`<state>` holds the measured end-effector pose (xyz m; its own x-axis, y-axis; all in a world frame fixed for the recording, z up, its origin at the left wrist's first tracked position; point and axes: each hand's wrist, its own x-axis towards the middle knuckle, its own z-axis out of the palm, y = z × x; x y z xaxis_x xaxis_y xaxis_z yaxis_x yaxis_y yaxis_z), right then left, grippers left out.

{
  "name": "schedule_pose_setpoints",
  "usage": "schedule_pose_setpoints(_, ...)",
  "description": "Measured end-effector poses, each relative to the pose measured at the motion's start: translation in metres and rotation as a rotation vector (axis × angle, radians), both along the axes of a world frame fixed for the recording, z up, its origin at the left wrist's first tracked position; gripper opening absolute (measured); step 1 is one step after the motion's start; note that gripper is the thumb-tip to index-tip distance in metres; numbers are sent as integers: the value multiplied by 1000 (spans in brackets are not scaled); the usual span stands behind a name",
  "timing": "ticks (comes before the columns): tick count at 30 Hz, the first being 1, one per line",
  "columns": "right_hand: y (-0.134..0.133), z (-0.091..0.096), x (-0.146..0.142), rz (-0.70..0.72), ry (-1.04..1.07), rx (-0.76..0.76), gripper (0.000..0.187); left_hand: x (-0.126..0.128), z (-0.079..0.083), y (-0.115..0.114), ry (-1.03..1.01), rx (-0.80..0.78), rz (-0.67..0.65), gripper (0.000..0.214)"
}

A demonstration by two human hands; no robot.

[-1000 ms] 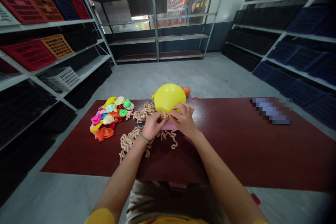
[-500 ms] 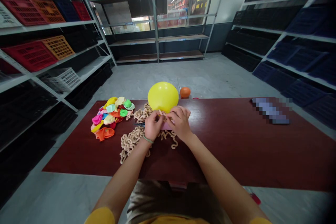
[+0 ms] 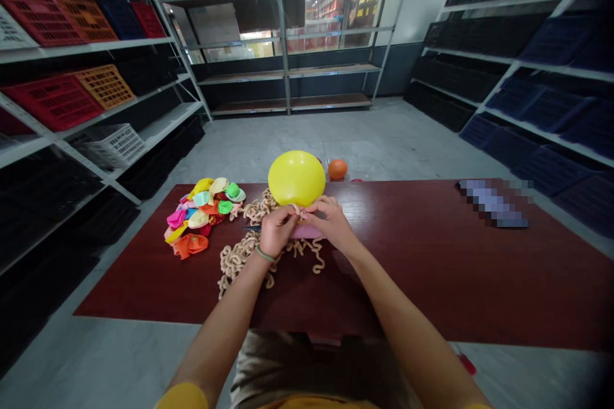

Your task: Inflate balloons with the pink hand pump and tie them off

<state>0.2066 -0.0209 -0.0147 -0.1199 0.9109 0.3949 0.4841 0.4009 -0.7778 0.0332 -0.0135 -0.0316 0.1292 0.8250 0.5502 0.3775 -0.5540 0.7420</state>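
An inflated yellow balloon [image 3: 296, 177] sits just above my two hands over the dark red table [image 3: 432, 255]. My left hand [image 3: 277, 230] and my right hand [image 3: 327, 222] are both pinched at the balloon's neck, where a strand of tan curly string [image 3: 240, 255] meets it. The rest of the string lies in a loose heap under and left of my hands. A pink flat object [image 3: 307, 232] shows partly beneath my fingers.
A pile of flat coloured balloons [image 3: 204, 212] lies at the table's left. An orange balloon [image 3: 338, 169] rests on the floor beyond the table. A blurred object [image 3: 494, 203] lies at the right. Shelves with crates line both sides.
The yellow balloon has shifted left, uncovering the orange balloon behind it. My hands stay pinched at its neck, moving only slightly.
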Motion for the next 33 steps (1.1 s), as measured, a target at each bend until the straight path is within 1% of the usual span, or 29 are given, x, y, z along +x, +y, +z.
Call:
schedule_pose_setpoints(3,-1,3,0,26,33,12,12,-2,2,2,6,20,-18,14)
schedule_pose_setpoints(5,-2,5,-1,6,30,34,12,-1,3,2,-26,7,-41,14)
schedule_pose_setpoints(9,-5,6,-5,-68,-22,105,14,4,7,1,-180,-95,-77,17)
schedule_pose_setpoints(13,-7,2,-8,-131,-147,213,14,7,10,0,-330,-208,-29,21)
schedule_pose_setpoints(15,-7,-1,-8,-141,-186,252,13,7,10,1,-362,-238,-19,22)
schedule_pose_setpoints(18,-7,-5,-9,-150,-211,303,12,4,9,3,-347,-235,-2,23)
schedule_pose_setpoints(22,-5,-8,-9,-175,-250,373,13,2,7,6,-338,-222,53,25)
schedule_pose_setpoints(25,-3,-9,-8,-189,-262,410,13,1,7,7,-333,-221,58,26)
schedule_pose_setpoints(30,-1,-10,-4,-241,-215,413,13,2,5,5,-268,-163,93,25)
schedule_pose_setpoints(33,0,-10,0,-182,-175,393,12,4,1,5,-264,-158,53,23)
